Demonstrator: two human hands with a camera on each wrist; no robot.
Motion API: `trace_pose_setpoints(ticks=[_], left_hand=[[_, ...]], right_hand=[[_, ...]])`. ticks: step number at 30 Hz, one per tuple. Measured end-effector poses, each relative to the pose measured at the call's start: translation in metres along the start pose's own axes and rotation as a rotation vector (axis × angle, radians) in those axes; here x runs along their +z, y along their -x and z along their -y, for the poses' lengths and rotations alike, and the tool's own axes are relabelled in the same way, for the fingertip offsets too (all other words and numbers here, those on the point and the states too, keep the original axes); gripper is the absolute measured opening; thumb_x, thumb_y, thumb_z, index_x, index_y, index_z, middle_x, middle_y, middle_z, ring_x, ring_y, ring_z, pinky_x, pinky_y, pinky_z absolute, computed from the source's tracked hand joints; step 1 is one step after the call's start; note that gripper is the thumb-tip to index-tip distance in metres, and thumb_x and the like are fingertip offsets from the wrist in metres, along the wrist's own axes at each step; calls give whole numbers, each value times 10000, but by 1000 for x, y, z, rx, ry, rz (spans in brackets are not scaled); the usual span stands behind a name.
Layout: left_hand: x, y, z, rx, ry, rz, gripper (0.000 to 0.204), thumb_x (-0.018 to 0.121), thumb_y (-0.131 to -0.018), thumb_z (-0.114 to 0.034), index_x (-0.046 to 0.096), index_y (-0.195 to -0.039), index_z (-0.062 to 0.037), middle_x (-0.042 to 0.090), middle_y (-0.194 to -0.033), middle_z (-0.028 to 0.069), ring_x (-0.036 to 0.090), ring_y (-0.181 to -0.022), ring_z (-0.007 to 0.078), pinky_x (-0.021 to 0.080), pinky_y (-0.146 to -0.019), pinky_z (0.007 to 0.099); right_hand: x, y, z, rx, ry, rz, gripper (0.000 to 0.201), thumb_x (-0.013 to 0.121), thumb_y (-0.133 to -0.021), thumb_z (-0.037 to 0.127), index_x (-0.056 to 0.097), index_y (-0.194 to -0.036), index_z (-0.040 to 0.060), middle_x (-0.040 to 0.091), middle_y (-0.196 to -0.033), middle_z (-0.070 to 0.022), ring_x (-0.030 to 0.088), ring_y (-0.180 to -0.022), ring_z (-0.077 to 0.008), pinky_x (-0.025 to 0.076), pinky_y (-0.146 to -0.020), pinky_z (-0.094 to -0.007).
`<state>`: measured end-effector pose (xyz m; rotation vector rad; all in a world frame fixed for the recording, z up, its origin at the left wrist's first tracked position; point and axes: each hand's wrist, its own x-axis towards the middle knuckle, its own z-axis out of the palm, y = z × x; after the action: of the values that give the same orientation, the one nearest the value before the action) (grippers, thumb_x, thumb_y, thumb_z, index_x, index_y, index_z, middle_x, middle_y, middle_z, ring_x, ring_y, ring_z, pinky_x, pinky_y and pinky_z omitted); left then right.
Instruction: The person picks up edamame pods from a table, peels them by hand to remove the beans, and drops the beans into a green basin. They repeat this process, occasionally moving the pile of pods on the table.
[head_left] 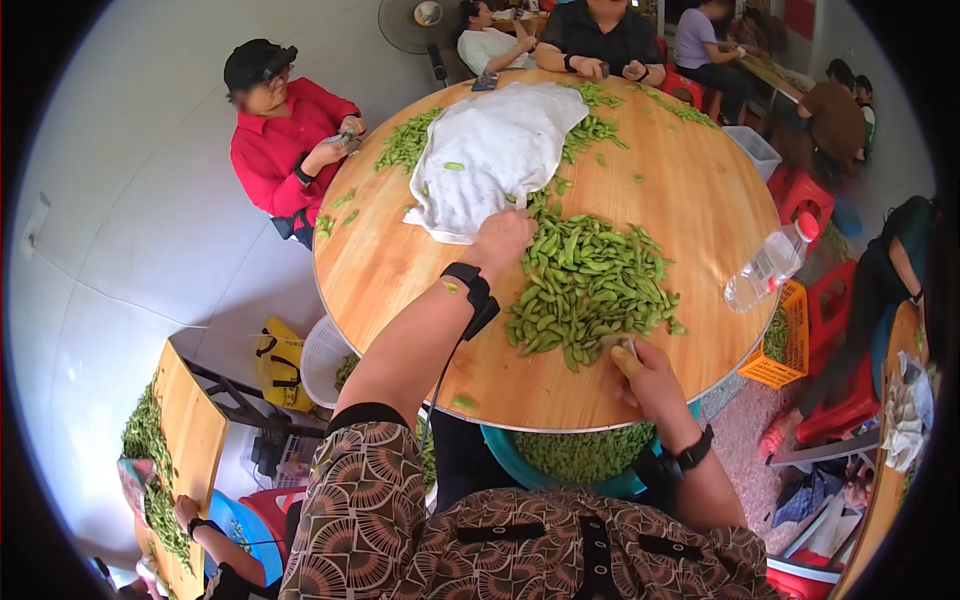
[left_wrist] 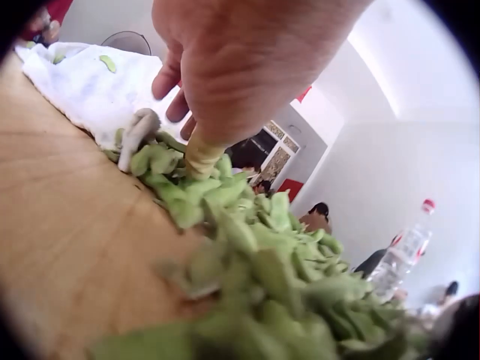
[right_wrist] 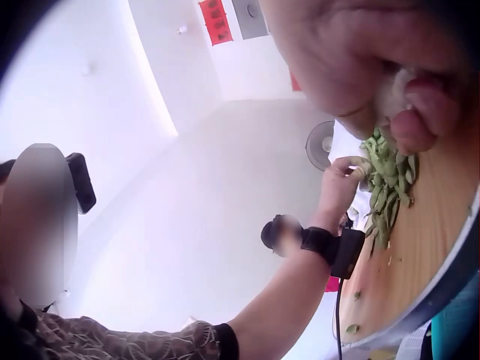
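A pile of green edamame pods (head_left: 595,290) lies on the round wooden table in front of me. My left hand (head_left: 503,240) reaches to the pile's far left edge, beside a white cloth (head_left: 495,150). In the left wrist view its thumb, in a yellow cover (left_wrist: 201,159), and a whitish-covered finger (left_wrist: 139,139) are spread apart among the pods. My right hand (head_left: 648,378) is at the near edge of the pile, its thumb also in a yellow cover. Its fingers (right_wrist: 420,124) are curled in around something pale; I cannot tell whether this is a finger cover or a held thing.
A clear bottle with red cap (head_left: 775,265) stands at the table's right edge. Below the near edge is a teal tub (head_left: 490,440) with greens; an orange crate (head_left: 775,360) is at right. A person in red (head_left: 290,135) sits at left, another in black (head_left: 600,40) opposite.
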<state>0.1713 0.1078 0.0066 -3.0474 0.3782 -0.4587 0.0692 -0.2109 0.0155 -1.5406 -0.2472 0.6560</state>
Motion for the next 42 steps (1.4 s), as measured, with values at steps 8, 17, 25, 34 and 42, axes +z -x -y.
trace_pose_setpoints(ticks=[8, 17, 25, 34, 42], left_hand=[[-60, 61, -73, -454, 1275, -180, 173, 672, -858, -101, 639, -1015, -36, 636, -896, 15, 591, -757, 129, 484, -671, 274], [-76, 170, -180, -298, 1295, -277, 282, 603, -879, -15, 612, -1160, 1, 639, -944, 89, 629, -843, 179, 491, -728, 271], [-78, 184, -181, -238, 1149, -302, 221, 539, -904, -29, 612, -1104, 30, 608, -890, 169, 619, -777, 265, 478, -664, 316], [-89, 186, -182, -237, 843, -352, 167, 570, -861, -41, 608, -1008, 27, 561, -806, 179, 588, -731, 356, 455, -607, 370], [-98, 187, -168, -181, 934, -207, 99, 589, -853, -77, 616, -916, -6, 553, -741, 163, 574, -672, 349, 435, -565, 393]], right_hand=[[-1, 43, 10, 210, -107, 181, 272, 478, -972, 195, 559, -1195, 63, 557, -688, -7, 478, -484, -66, 340, -417, -199], [42, 43, 4, -48, -98, 275, 317, 428, -994, 178, 420, -1298, 90, 575, -744, -26, 488, -486, -72, 342, -418, -194], [50, 54, 13, 4, -52, 230, 295, 444, -986, 171, 437, -1264, 72, 578, -747, -38, 490, -479, -75, 339, -407, -198], [51, 55, 20, -3, 20, 238, 269, 449, -975, 135, 453, -1232, 56, 569, -720, -39, 479, -472, -80, 361, -415, -211], [50, 64, 28, -82, 224, 249, 265, 455, -965, 121, 468, -1219, 46, 558, -695, -29, 477, -481, -75, 377, -436, -221]])
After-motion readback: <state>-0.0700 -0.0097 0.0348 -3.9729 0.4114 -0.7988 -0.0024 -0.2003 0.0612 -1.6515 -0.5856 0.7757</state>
